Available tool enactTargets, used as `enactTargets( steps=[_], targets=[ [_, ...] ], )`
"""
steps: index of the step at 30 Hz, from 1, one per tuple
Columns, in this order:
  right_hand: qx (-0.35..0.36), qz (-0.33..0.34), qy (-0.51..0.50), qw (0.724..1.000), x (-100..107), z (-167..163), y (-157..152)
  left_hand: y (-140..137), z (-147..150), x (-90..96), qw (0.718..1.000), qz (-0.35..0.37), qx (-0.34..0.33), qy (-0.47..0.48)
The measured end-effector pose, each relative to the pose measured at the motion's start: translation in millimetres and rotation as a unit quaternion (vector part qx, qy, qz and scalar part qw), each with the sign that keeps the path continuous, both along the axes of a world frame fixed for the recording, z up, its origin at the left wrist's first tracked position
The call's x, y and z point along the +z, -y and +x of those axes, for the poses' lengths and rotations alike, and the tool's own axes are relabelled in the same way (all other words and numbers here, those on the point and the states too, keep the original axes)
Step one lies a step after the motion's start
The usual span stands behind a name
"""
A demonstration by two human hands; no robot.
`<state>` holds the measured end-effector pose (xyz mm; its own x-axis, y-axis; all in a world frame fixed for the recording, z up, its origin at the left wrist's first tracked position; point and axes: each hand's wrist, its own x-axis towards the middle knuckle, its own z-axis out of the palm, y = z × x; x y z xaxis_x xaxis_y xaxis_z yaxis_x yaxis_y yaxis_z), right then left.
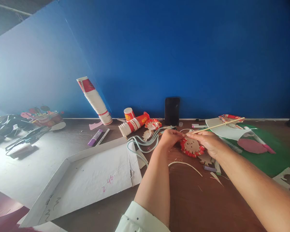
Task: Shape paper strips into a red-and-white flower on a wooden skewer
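My right hand [207,141] is closed in a pinch on a thin wooden stick [222,124], which slants up to the right. Meeting it near the stick's lower end, my left hand [171,138] has its fingertips pressed together; the exact grip is partly hidden. Just below both hands sits a round cut-paper piece [192,146] with a red fringed edge and small dark dots on its pale middle. My right fingers overlap its right side. Under that piece, paper scraps [206,159] show.
Left of my arms lies a white cardboard tray [96,174], with pale blue cable [145,141] along its corner. Behind are red paper cups [137,124], a leaning cup stack [96,101] and a black phone [172,111]. Markers [94,137] and green paper [273,141] lie around.
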<state>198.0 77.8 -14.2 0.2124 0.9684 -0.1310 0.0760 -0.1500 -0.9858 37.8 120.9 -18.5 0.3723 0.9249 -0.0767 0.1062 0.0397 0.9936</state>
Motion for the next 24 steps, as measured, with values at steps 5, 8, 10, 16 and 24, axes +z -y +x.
enactTargets(
  steps=[5,8,10,16,24],
  targets=[
    [-0.005,-0.004,-0.022,1.000,1.3,-1.0,0.3,-1.6,-0.4,-2.3,1.000,-0.002,-0.002,-0.018],
    [0.004,-0.005,-0.045,0.999,2.8,-2.1,1.6,1.6,-2.0,2.1,1.000,-0.004,-0.001,-0.028],
    [0.013,-0.005,-0.051,0.999,4.2,-2.9,2.7,4.0,-3.2,5.3,0.999,0.000,-0.002,-0.036],
    [0.013,-0.009,-0.056,0.998,11.7,-5.7,6.3,7.4,-5.0,9.4,0.999,0.014,0.000,-0.037],
    [0.033,-0.050,-0.056,0.997,14.8,-6.3,10.5,7.1,-3.9,8.7,0.999,0.035,0.001,-0.005]
  ],
)
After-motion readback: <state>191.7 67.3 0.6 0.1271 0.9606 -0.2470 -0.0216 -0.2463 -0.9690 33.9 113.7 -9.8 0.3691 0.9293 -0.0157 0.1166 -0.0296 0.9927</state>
